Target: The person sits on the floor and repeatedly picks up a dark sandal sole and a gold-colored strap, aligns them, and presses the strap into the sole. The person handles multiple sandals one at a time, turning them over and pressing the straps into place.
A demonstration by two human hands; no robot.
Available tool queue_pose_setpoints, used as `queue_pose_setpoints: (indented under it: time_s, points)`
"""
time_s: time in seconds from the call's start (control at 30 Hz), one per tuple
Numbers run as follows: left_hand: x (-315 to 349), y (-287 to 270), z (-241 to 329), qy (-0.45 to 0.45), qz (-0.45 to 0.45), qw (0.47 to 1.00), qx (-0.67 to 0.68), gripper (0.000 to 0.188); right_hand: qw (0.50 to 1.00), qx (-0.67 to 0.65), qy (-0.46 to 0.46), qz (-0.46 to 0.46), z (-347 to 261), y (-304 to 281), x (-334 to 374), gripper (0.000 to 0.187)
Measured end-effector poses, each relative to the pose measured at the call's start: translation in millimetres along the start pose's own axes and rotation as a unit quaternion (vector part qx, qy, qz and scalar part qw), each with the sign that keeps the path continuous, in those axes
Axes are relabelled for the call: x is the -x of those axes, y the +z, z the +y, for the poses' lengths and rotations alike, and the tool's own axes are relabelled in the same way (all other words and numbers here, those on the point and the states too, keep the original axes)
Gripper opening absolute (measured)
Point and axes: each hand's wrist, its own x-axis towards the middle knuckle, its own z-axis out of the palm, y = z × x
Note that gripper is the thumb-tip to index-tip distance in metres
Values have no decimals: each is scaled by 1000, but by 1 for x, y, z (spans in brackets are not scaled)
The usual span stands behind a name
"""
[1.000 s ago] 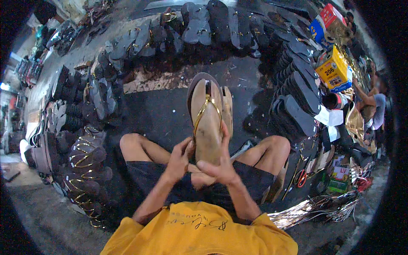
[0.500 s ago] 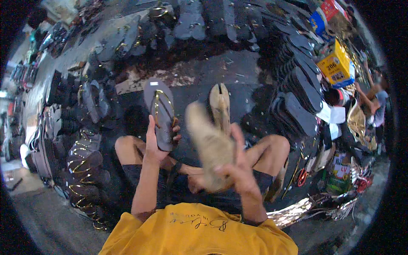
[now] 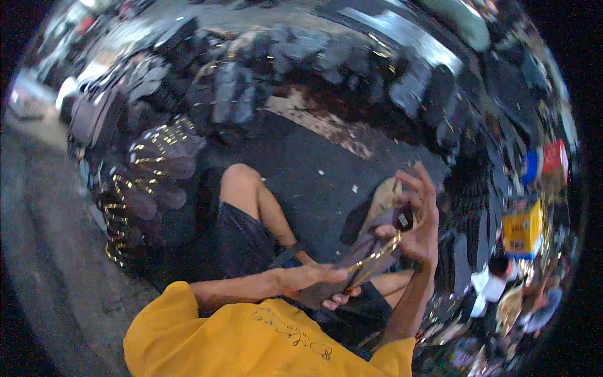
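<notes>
A grey flip-flop (image 3: 367, 251) with gold-edged straps is tilted between my hands in front of my lap. My left hand (image 3: 317, 281) is closed around its near end. My right hand (image 3: 416, 220) is at the far end, thumb against the sole by the strap and other fingers raised and partly spread. A small white label shows there. Motion blur softens the grip. Just beyond, a tan foot-shaped form (image 3: 380, 200) is partly hidden by the flip-flop and my right hand.
Dark soles (image 3: 455, 264) are stacked at the right, and gold-strapped flip-flops (image 3: 141, 198) lie in rows at the left. More grey footwear (image 3: 232, 94) lines the far side. A yellow box (image 3: 522, 227) stands at the far right, near another person (image 3: 545, 308).
My right hand has let go of the tan foot-shaped form and moved to the flip-flop. My left hand has brought the flip-flop rightward and lower. The whole view has turned left.
</notes>
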Motion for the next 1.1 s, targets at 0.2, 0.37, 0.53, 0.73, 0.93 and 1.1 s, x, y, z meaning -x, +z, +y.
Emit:
queue_pose_setpoints:
  time_s: [0.2, 0.37, 0.53, 0.73, 0.93, 1.1]
  points:
    - [75, -48, 19, 256, 331, 757, -502, 53, 974, 94, 52, -199, -18, 60, -55, 97]
    - [196, -25, 34, 366, 558, 515, -539, 59, 951, -22, -49, -304, -74, 190, -122, 91]
    - [351, -22, 45, 545, 731, 265, -314, 53, 878, 348, -324, -63, -5, 361, -226, 85]
    - [490, -82, -48, 695, 702, 151, -38, 34, 833, 381, -396, -55, 93, 414, -296, 61]
    - [513, -148, -97, 603, 762, 185, 147, 35, 937, 114, -310, 119, 46, 318, -245, 44]
    - [350, -64, 39, 561, 740, 142, -344, 62, 964, -187, 129, 141, -10, 171, -103, 42]
